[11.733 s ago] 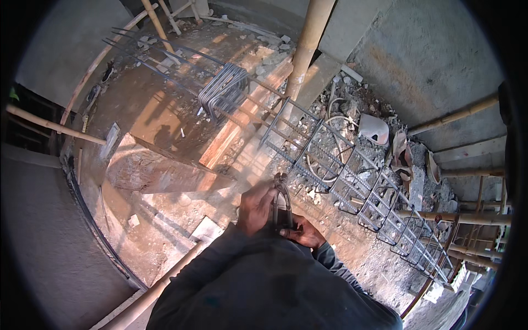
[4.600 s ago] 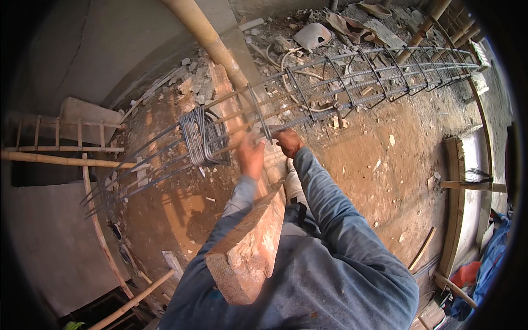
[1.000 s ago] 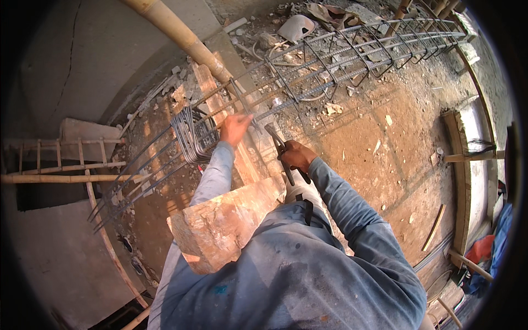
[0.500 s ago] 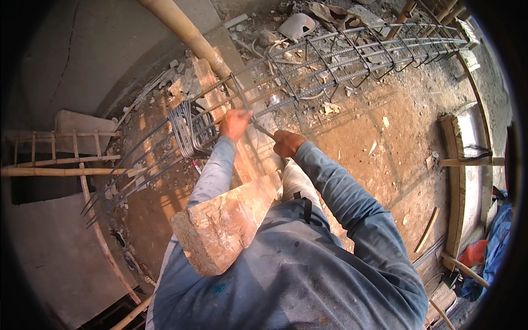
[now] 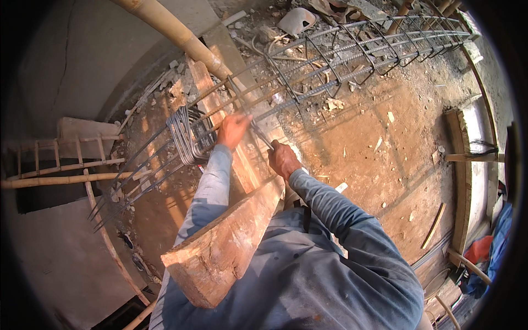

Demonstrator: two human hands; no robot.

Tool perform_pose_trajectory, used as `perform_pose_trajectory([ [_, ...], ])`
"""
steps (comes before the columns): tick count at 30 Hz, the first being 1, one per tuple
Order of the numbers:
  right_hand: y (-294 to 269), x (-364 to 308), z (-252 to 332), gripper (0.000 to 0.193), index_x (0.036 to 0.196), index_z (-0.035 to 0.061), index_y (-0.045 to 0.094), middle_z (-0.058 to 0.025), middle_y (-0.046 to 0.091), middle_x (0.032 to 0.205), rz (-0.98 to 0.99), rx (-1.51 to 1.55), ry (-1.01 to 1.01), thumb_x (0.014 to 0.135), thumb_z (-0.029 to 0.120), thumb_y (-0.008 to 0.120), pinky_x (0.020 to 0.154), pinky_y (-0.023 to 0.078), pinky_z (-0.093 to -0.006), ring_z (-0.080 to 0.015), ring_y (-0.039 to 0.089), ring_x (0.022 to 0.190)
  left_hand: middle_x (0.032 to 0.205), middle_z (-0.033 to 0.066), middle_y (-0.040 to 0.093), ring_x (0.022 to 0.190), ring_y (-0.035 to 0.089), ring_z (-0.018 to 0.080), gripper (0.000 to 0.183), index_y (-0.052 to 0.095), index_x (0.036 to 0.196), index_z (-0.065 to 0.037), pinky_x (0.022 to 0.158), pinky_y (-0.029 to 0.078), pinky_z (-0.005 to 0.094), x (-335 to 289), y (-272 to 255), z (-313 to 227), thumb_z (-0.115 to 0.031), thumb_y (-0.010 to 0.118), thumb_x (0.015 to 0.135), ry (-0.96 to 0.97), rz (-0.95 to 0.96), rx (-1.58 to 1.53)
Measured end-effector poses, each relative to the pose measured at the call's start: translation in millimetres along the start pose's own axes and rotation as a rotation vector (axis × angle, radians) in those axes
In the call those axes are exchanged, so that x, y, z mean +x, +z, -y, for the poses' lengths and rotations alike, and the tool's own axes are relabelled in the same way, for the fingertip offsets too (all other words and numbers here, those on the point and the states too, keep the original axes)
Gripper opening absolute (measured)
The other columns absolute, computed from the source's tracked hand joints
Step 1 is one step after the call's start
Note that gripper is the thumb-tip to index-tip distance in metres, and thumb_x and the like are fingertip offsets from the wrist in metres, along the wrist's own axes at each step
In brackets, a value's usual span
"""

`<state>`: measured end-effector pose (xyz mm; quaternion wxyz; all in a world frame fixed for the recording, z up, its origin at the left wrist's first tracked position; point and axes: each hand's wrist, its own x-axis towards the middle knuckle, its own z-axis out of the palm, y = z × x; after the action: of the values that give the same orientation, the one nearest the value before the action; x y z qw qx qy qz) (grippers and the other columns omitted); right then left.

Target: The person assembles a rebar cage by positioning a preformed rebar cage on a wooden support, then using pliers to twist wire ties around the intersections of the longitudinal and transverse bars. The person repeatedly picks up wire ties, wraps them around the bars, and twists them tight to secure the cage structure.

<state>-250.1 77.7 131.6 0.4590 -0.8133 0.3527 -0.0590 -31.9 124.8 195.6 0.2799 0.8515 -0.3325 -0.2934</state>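
Note:
My left hand is closed at the lower corner of a rebar stirrup, where the stirrup meets a long bar of the rebar cage; the fingertips are slightly blurred. Beside it, my right hand is wrapped round the handle of a slim metal hand tool. The tool's far end reaches the bar next to my left fingers, and its jaw or tip is hard to make out. Left of my left hand, a bundle of stirrups hangs close together on the bars.
Rough timber stands up close to my chest. A thick bamboo pole slants behind the cage. Rubble covers the far ground, and wooden formwork stands at the right. A bamboo ladder is at the left.
My right hand has swung lower and turned, so the tool now points more steeply up to the bar. My left hand stays at the same corner. The whole view has shifted slightly.

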Motion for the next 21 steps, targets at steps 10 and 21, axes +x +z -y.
perform_pose_trajectory([
  [10,40,41,-43,0.018,0.11,0.0035,0.055,-0.0241,0.067,0.104,-0.141,0.062,-0.247,0.094,0.009,0.061,0.079,0.051,-0.057,-0.0486,0.066,0.092,0.129,0.0273,0.071,0.124,0.067,0.0361,0.073,0.067,0.133,0.009,0.108,0.049,0.0431,-5,-3,-11,-0.055,0.069,0.099,-0.094,0.051,-0.021],
  [21,-8,12,-33,0.041,0.121,0.0009,0.057,-0.0138,0.069,0.085,0.539,0.593,0.023,0.094,0.021,0.08,0.07,0.057,-0.0435,-0.0239,0.071,0.076,0.101,0.0206,0.078,0.096,0.074,0.0303,0.062,0.077,0.113,0.006,0.09,0.055,0.0429,-5,-4,-4,-0.054,0.074,0.096,0.021,0.052,-0.022],
])
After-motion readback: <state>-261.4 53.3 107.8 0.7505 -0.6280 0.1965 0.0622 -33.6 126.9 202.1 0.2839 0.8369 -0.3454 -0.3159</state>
